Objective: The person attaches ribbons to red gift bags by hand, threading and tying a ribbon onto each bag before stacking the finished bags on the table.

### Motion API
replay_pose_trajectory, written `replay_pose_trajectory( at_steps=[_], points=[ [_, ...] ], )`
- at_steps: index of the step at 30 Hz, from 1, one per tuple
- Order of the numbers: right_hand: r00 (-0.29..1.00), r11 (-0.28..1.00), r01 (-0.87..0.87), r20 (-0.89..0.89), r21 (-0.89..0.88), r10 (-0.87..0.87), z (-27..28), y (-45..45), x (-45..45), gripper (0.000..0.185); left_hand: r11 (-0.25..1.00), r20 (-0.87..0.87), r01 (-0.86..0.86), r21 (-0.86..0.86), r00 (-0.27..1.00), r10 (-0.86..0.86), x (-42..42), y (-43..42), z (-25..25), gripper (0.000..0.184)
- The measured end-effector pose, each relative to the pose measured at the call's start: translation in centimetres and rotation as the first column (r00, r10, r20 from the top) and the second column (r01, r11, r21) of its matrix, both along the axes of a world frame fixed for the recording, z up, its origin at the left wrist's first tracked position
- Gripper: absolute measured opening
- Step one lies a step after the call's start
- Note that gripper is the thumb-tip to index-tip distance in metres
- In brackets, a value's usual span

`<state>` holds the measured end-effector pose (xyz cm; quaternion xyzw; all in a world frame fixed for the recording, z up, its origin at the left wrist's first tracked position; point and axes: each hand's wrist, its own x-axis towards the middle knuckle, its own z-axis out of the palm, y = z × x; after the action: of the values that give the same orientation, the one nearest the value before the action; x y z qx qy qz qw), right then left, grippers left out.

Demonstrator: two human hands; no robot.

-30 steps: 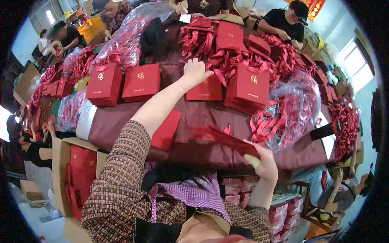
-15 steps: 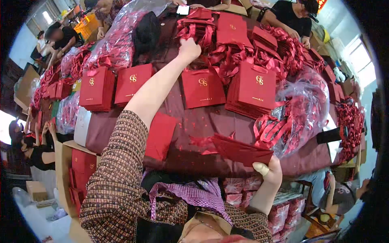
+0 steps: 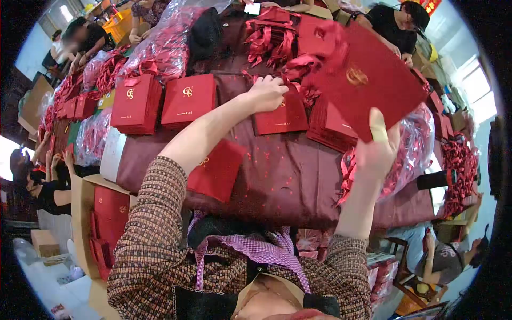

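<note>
My right hand (image 3: 377, 152) grips the lower edge of a red paper gift bag (image 3: 368, 80) with a gold emblem. The bag is raised and tilted, slightly blurred by motion. A pale finger cot (image 3: 378, 125) covers my right thumb. My left hand (image 3: 266, 93) has its fingers curled, above the top edge of another red bag (image 3: 282, 114) on the table. A bit of red ribbon (image 3: 247, 74) shows beside that hand; what its fingers hold is unclear. Stacks of red bags (image 3: 133, 104) stand at the left. A single flat bag (image 3: 217, 170) lies nearer me.
Bundles of bags with red ribbons (image 3: 272, 40) lie at the back of the brown-covered table (image 3: 298, 176). Clear plastic wrapping (image 3: 418, 130) is at the right. An open cardboard box (image 3: 82, 213) with red bags stands at lower left. Co-workers (image 3: 397, 26) sit around the table.
My left hand has come back from the ribbon bundle toward the bag in the middle. My right hand has lifted its bag up and forward, turning the emblem side into view.
</note>
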<state>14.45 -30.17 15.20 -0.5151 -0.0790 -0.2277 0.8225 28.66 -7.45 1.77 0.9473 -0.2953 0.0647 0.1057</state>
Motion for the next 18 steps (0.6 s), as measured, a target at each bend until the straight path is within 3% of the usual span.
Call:
replay_pose_trajectory(
  at_steps=[2,4,5,6,7,9,11,12,14,15,17,18],
  points=[
    [0.994,0.990,0.101,-0.042,-0.095,-0.106,-0.4,1.5,1.7,0.042,0.999,-0.067,0.013,0.033,0.998,-0.010,-0.9,-0.4,-0.2,0.043],
    [0.997,0.973,0.056,0.066,-0.225,-0.042,-1.5,2.7,3.5,0.026,0.994,-0.066,0.006,0.111,0.998,0.001,-1.7,-0.6,-1.1,0.049],
    [0.995,0.925,0.064,0.100,-0.375,-0.029,-2.3,3.2,4.2,0.022,0.991,0.069,-0.001,0.131,0.998,-0.008,-2.0,-0.4,-1.7,0.050],
    [0.985,0.960,-0.041,0.150,-0.276,0.086,-2.6,4.6,4.4,0.022,0.989,0.202,-0.014,0.150,0.979,-0.017,-2.5,-0.1,-2.0,0.050],
    [0.994,0.926,-0.013,0.098,-0.377,0.054,-3.8,5.2,4.9,0.022,0.995,0.272,-0.045,0.090,0.962,0.019,-3.1,0.0,-2.1,0.050],
    [0.980,0.954,-0.188,0.023,-0.232,0.199,-6.4,6.9,5.7,0.021,0.994,0.221,-0.077,0.076,0.973,0.059,-3.9,-0.1,-1.9,0.049],
    [0.979,0.932,-0.193,0.002,-0.307,0.203,-9.0,8.1,6.7,0.025,0.986,0.089,-0.113,0.123,0.991,0.102,-4.9,-0.4,-0.5,0.046],
    [0.992,0.874,-0.127,-0.042,-0.469,0.121,-9.9,8.2,6.9,0.028,0.985,0.103,-0.126,0.117,0.988,0.114,-5.1,-0.4,-0.8,0.046],
    [0.950,0.913,-0.302,-0.169,-0.275,0.263,-11.5,8.3,7.4,0.027,0.971,0.199,-0.156,0.180,0.973,0.120,-5.9,-0.3,-1.6,0.046],
    [0.993,0.778,-0.027,0.071,-0.628,0.092,-11.2,8.3,8.1,0.031,0.959,0.188,-0.177,0.220,0.973,0.136,-6.4,-0.2,-1.5,0.046],
    [0.941,0.550,0.265,0.336,-0.792,0.030,-10.9,7.3,7.9,0.035,0.958,0.243,-0.138,0.250,0.967,0.076,-7.3,0.8,-1.4,0.046],
    [0.929,0.481,0.297,0.365,-0.825,0.052,-10.8,6.9,7.9,0.040,0.958,0.243,-0.141,0.249,0.967,0.079,-7.6,1.0,-1.5,0.046]
  ],
)
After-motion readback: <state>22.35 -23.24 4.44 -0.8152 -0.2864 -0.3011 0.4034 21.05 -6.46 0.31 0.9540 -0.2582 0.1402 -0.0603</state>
